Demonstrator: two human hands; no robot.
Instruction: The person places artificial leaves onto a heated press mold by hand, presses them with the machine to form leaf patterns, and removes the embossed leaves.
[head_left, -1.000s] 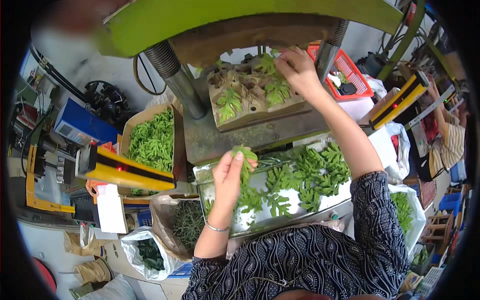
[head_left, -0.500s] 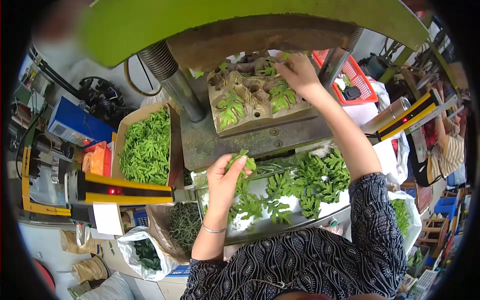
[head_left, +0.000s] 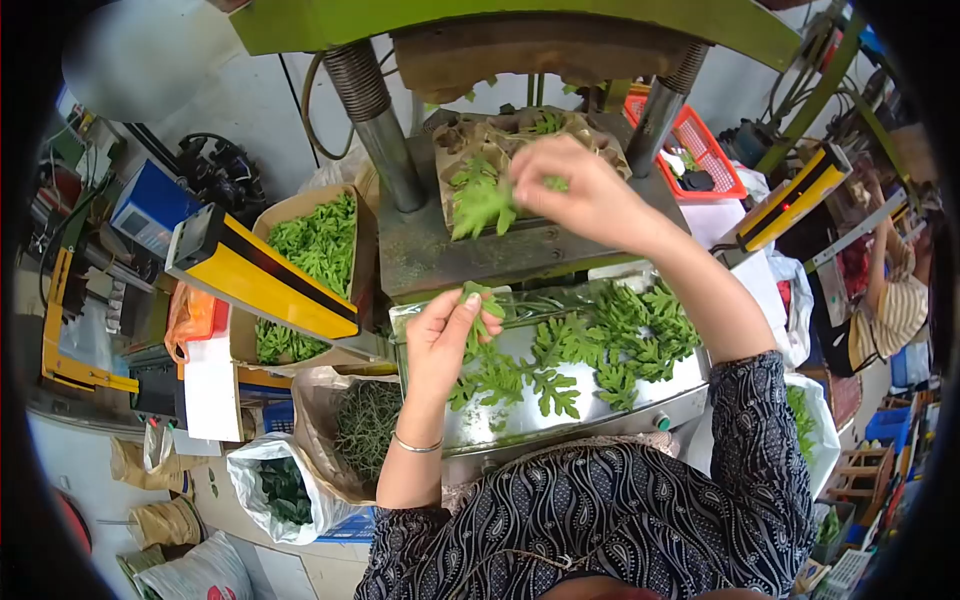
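Note:
My left hand (head_left: 442,335) pinches a few green leaves (head_left: 480,302) above the left end of a metal tray (head_left: 660,405). Over the front of a brown mould block (head_left: 455,150), my right hand (head_left: 570,190) has its fingers pinched on a green leaf (head_left: 484,206), blurred by motion. Part of a leaf lying in the mould shows behind it, and another leaf (head_left: 547,122) sits near the back of the block. Loose lobed leaves (head_left: 620,345) lie spread over the tray.
A press with steel columns (head_left: 388,160) surrounds the mould, its brown upper block (head_left: 540,50) overhead. Yellow bars (head_left: 270,275) flank it. A carton of leaves (head_left: 315,245) stands left, a red basket (head_left: 712,150) at the right rear. Another person (head_left: 890,290) is at far right.
My right hand has come from the back right of the mould toward its front left, now with a leaf in it. My left hand still holds its leaves, and the view has shifted.

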